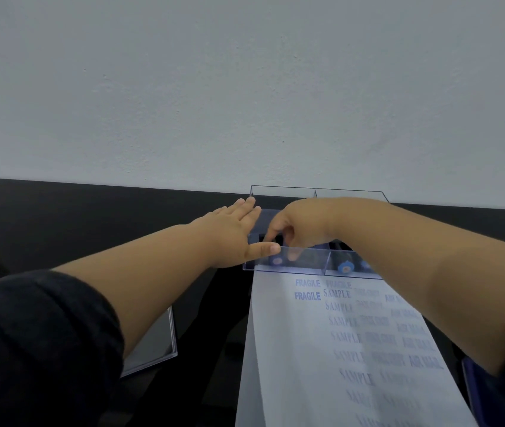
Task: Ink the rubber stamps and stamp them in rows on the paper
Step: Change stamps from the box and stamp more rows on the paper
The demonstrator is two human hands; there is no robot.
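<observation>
A clear plastic organizer tray [294, 266] with a divider down its middle stands at the far edge of the black table [91, 223], against the pale wall [245, 87], so there is no room behind it. Bare dark tabletop stretches away along that far edge toward the table's left corner. Just in front of the tray lies the paper [291, 349], its top edge touching the tray's front wall, running toward the near edge and printed with blue columns reading FRAGILE, SAMPLE and AIR MAIL. The left hand [232, 229] rests on the tray's left end with fingers straight and spread, the thumb [263, 249] lying along the front rim. The right hand [297, 229] reaches down into the left compartment with its fingers curled; whether they grip something there cannot be told, since the hand hides its own fingertips. Rubber stamps [346, 267] lie in the tray, their round blue ends showing through the front wall, most clearly in the right compartment. A clear-edged flat case [155, 343] sits near the table's near left side under the left forearm, and a dark blue object [473, 392] lies just right of the paper.
</observation>
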